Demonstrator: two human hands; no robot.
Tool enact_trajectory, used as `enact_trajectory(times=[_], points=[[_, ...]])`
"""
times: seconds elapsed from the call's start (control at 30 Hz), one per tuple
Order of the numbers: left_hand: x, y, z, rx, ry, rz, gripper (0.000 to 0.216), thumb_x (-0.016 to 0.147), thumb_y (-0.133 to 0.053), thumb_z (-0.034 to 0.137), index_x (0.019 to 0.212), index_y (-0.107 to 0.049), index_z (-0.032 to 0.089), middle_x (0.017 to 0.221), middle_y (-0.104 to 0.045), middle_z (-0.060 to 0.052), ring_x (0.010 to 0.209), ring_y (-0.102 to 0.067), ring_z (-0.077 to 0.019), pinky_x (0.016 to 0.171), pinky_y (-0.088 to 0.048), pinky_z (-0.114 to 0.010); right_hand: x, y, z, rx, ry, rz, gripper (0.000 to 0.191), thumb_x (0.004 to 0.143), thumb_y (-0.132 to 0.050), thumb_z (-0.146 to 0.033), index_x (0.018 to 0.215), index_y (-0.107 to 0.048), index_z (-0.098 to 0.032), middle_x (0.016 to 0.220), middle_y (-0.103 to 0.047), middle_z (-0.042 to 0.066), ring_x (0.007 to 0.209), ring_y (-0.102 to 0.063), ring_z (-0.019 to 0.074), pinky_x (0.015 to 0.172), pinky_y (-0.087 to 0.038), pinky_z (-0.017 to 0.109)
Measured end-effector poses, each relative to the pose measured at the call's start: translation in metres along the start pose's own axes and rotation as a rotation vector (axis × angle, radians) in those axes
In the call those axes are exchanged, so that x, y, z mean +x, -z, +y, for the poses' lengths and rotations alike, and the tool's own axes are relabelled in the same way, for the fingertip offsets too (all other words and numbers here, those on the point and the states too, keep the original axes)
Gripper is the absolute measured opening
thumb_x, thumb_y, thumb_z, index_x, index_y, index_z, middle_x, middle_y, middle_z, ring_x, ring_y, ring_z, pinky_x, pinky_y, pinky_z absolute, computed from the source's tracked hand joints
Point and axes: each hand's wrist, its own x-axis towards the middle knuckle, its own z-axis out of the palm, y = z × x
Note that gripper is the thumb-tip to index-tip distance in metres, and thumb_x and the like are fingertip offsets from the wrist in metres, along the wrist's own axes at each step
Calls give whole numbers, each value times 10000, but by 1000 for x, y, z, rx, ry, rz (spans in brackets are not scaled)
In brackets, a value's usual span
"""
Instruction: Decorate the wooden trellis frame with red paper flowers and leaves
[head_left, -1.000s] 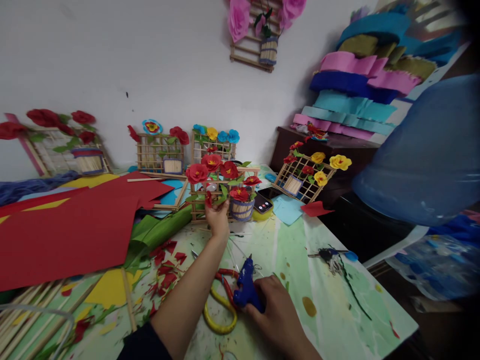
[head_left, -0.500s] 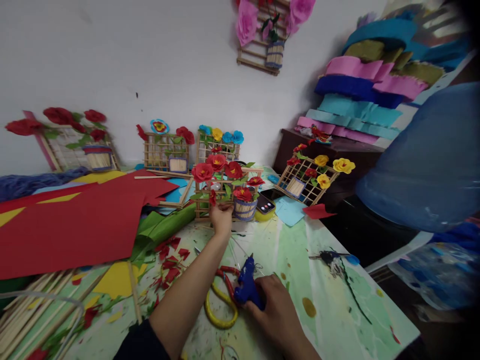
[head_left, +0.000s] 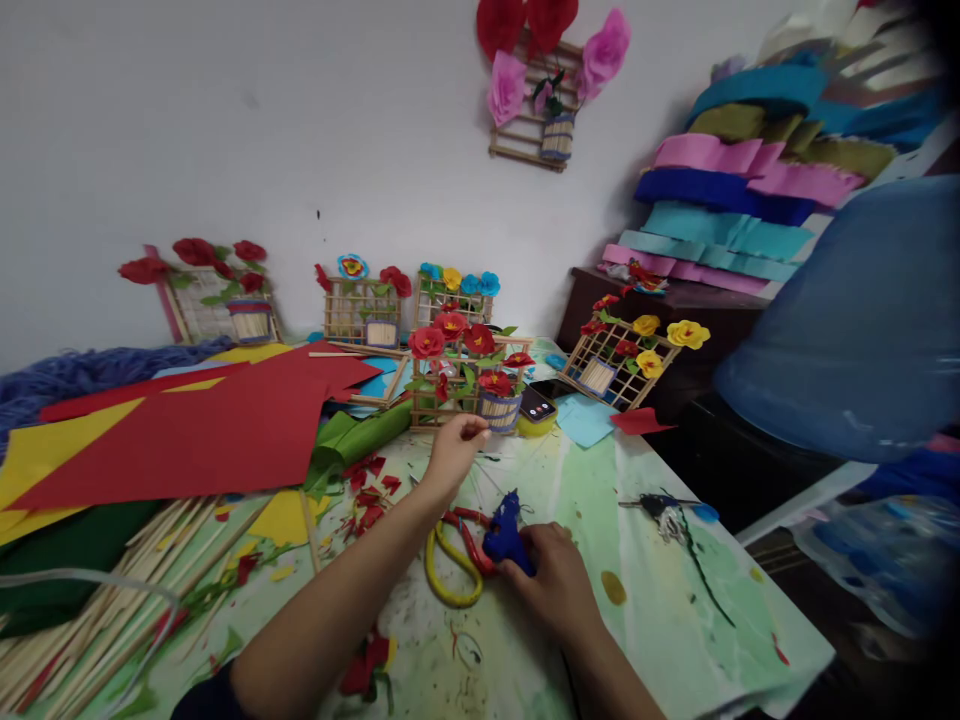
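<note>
My left hand (head_left: 456, 458) reaches forward, with thumb and fingers pinched together in front of a small stick lattice (head_left: 429, 405). Whether anything thin is between the fingertips is hidden. Red paper flowers (head_left: 451, 327) and green leaves decorate this lattice, and a little stick basket (head_left: 500, 411) with blue trim sits at its lower right. My right hand (head_left: 556, 578) is closed around the handle of a blue glue gun (head_left: 508, 535), its nozzle pointing away from me. Just left of the gun lie scissors (head_left: 455, 580) with yellow and red wrapped handles.
Red paper sheets (head_left: 247, 440), a green paper roll (head_left: 367, 437) and thin sticks (head_left: 142, 570) cover the left side. More flowered lattices (head_left: 363, 312) lean near the wall. A phone (head_left: 537, 405) lies behind the basket. At right stands a large blue water bottle (head_left: 840, 330).
My left hand has come off the lattice's lower edge and moved slightly right and nearer me. My right hand stays on the glue gun. The view has shifted left.
</note>
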Motion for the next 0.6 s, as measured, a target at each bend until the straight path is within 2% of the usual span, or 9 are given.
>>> enact_trajectory(times=[0.13,0.3,0.47,0.6], points=[[-26,22,12,222,-69,-119,100,685,-679,237,755,-725,182,730,-700,-65,673,-623,-195,662,-497,-317,-3,4,2,-25,48,47,176,747,-671,-254,882,-625,-152,851,-623,72,855,-541,226,751,-397,310],[-58,60,20,460,-102,-167,194,761,-613,342,817,-703,180,826,-717,-75,780,-647,-224,737,-500,-351,-3,2,14,-146,258,112,214,735,-689,-266,906,-618,-158,874,-633,81,877,-524,243,780,-403,340],[-86,94,23,635,-239,-189,243,826,-537,377,844,-682,182,848,-693,-64,814,-636,-211,760,-498,-342,9,9,27,-388,476,26,276,735,-703,-312,942,-621,-149,914,-643,105,894,-523,257,807,-404,368],[-97,112,11,721,-365,-225,228,870,-499,346,876,-672,199,869,-695,-53,846,-641,-201,774,-501,-331,25,18,30,-491,608,-11,284,771,-670,-339,974,-618,-148,940,-640,103,903,-520,255,806,-399,368]])
